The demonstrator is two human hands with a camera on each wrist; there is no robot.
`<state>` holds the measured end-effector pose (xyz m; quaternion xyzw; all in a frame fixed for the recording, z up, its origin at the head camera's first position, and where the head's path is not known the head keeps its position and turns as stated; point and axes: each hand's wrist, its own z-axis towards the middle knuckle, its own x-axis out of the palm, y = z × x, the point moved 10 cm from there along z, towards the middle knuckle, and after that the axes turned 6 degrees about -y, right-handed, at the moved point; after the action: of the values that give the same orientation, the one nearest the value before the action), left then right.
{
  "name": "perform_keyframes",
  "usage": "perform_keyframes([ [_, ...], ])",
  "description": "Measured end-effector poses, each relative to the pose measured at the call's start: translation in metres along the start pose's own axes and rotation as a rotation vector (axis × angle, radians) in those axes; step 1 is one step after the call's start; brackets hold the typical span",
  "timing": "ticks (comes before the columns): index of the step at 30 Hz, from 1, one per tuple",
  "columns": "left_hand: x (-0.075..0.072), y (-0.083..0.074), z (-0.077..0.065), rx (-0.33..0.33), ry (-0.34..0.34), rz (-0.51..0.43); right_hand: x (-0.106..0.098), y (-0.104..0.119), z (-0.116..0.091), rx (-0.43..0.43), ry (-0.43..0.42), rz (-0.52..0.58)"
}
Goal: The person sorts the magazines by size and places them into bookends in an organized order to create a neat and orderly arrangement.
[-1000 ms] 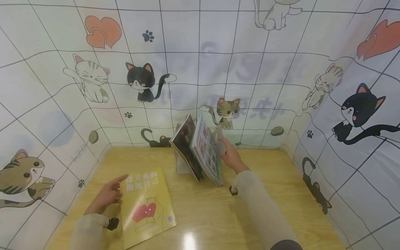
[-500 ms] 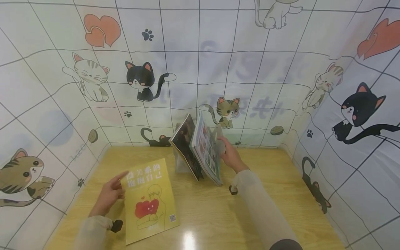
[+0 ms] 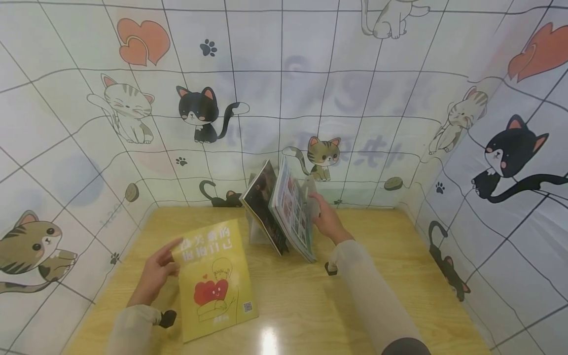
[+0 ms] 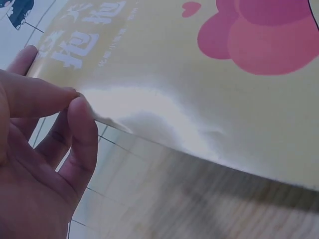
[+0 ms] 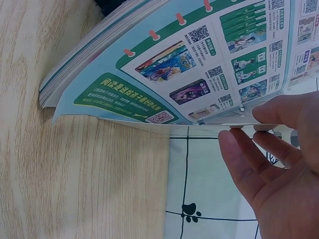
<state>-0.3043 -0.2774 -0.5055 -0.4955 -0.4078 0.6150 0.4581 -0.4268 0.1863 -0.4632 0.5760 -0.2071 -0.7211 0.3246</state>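
Note:
My left hand [image 3: 156, 272] pinches the left edge of a yellow magazine [image 3: 212, 315] with a red heart on its cover. In the left wrist view, thumb and fingers [image 4: 82, 124] bend that edge, and a shadow lies on the wood under it. Toward the back of the table, a dark-covered magazine [image 3: 265, 209] and a thicker picture-covered one [image 3: 288, 212] lean in a clear book stand [image 3: 257, 231]. My right hand [image 3: 327, 219] grips the stand's clear right end panel [image 3: 309, 190]. The right wrist view shows thumb and fingers on either side of this thin panel, beside the thicker magazine's printed cover [image 5: 199, 74].
All this is on a light wood table [image 3: 377, 281]. White cloth walls [image 3: 262, 93] with a grid and cartoon cats close in the back and both sides. Each wrist wears a small black device [image 3: 167, 319].
The left hand has drawn the yellow magazine a little farther up the table and to the right, with its edge raised. The right hand and the book stand hold still.

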Motion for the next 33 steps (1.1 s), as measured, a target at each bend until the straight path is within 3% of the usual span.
perform_keyframes([
  [15,0.004,-0.014,0.013,0.069,-0.039,-0.079,0.0,0.002,0.0,-0.008,0.009,0.013],
  [26,0.012,-0.038,0.017,0.14,-0.056,-0.128,-0.001,0.002,0.0,-0.008,0.014,0.017],
  [33,0.018,-0.047,0.018,0.127,-0.071,-0.16,-0.001,0.002,0.0,-0.014,0.005,0.026],
])
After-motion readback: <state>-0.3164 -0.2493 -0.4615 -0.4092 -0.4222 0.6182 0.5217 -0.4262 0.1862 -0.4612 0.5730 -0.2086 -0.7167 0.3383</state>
